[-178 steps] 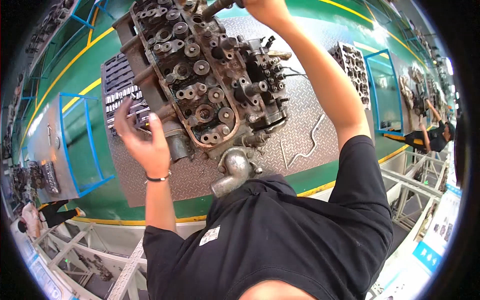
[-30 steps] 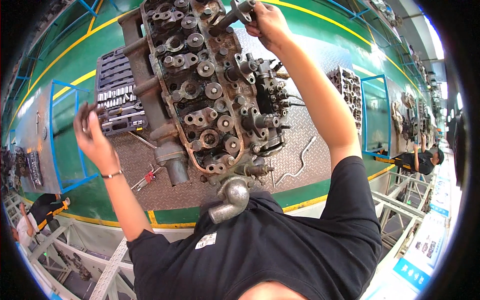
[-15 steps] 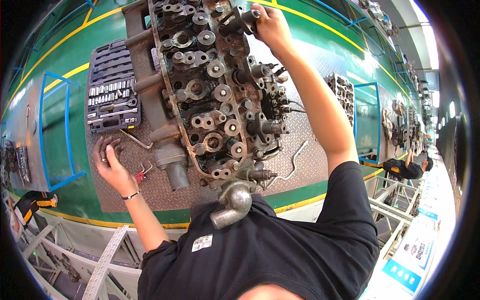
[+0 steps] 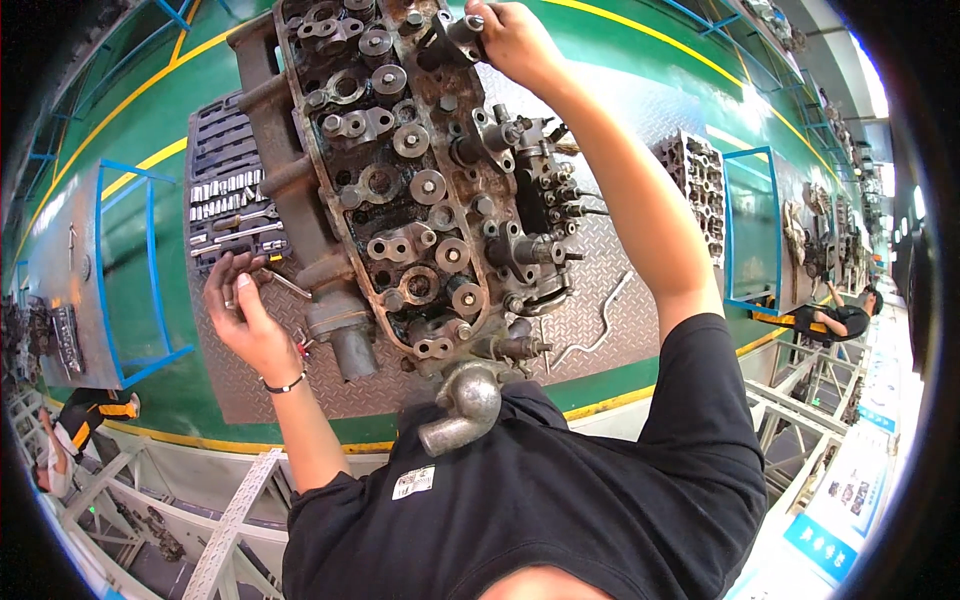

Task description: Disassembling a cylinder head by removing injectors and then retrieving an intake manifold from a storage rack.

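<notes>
A large, greasy engine [image 4: 365, 185] with its top uncovered lies in front of me, showing round valve springs and bolted brackets. At its far right side, my right hand [image 4: 518, 48] has its fingers closed round the outer end of a dark flanged metal fitting [image 4: 455, 42], which sits against the engine. Two similar fittings, a middle one [image 4: 488, 140] and a nearer one [image 4: 522, 252], stick out along the same side. My left hand [image 4: 245, 315] hovers left of the engine, palm up, fingers apart and holding nothing. Close by its fingertips lies a metal bar-shaped tool [image 4: 290, 285].
An open socket set case [image 4: 225, 160] lies left of the engine on the checkered metal table [image 4: 240, 390]. A bent metal pipe [image 4: 600, 320] rests at the right, and a cylinder head [image 4: 690, 190] stands beyond it. An elbow pipe [image 4: 465, 395] juts toward me. Two people work farther off.
The view has shifted, so the engine appears farther left. My left hand has moved nearer to the bar-shaped tool. My right hand stays on the flanged fitting.
</notes>
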`<state>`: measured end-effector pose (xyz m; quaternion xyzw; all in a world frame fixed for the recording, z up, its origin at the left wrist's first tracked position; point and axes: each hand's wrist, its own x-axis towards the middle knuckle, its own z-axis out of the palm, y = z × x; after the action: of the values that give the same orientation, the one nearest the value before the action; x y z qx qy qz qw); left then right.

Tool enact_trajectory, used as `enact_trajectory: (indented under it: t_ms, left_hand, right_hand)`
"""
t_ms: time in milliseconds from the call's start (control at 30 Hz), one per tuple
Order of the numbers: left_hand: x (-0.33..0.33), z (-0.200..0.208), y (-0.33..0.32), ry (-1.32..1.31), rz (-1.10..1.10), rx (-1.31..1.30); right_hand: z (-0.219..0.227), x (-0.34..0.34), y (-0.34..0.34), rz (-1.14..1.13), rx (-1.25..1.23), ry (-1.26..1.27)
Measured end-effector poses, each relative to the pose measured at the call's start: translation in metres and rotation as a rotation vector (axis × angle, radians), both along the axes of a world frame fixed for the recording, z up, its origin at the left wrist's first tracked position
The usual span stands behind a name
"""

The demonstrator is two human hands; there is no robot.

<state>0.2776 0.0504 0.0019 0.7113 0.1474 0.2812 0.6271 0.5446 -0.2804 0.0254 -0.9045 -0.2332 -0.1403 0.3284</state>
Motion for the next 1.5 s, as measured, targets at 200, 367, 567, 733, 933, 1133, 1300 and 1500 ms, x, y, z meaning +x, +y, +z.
enact_trajectory:
  t_ms: [200, 367, 567, 733, 933, 1133, 1300, 1500]
  left_hand:
    - [-0.001, -0.005, -0.012, 0.03, -0.037, -0.052]
    - [-0.002, -0.004, -0.022, 0.045, -0.067, 0.028]
    - [0.004, 0.002, -0.029, 0.092, -0.082, -0.062]
    - [-0.001, 0.026, -0.037, 0.067, -0.181, -0.184]
    - [-0.003, 0.024, -0.055, 0.122, -0.117, 0.214]
    - [-0.002, 0.018, -0.052, 0.082, -0.103, 0.275]
    - [-0.001, 0.019, -0.053, 0.062, -0.106, 0.31]
    - [0.0, 0.02, -0.053, 0.031, -0.091, 0.337]
  right_hand:
    - [-0.017, 0.0, 0.0, -0.062, -0.2, -0.329]
    - [-0.014, 0.004, 0.002, 0.013, -0.089, -0.492]
    - [-0.004, 0.001, 0.005, 0.02, -0.001, -0.097]
    - [0.034, -0.014, 0.005, -0.055, 0.0, 0.073]
    - [0.076, -0.037, 0.032, 0.072, 0.014, -0.463]
    - [0.066, -0.062, 0.053, -0.063, 0.25, -0.12]
    - [0.074, -0.058, 0.054, -0.212, -0.103, -0.064]
    - [0.078, -0.054, 0.053, -0.193, -0.289, -0.115]
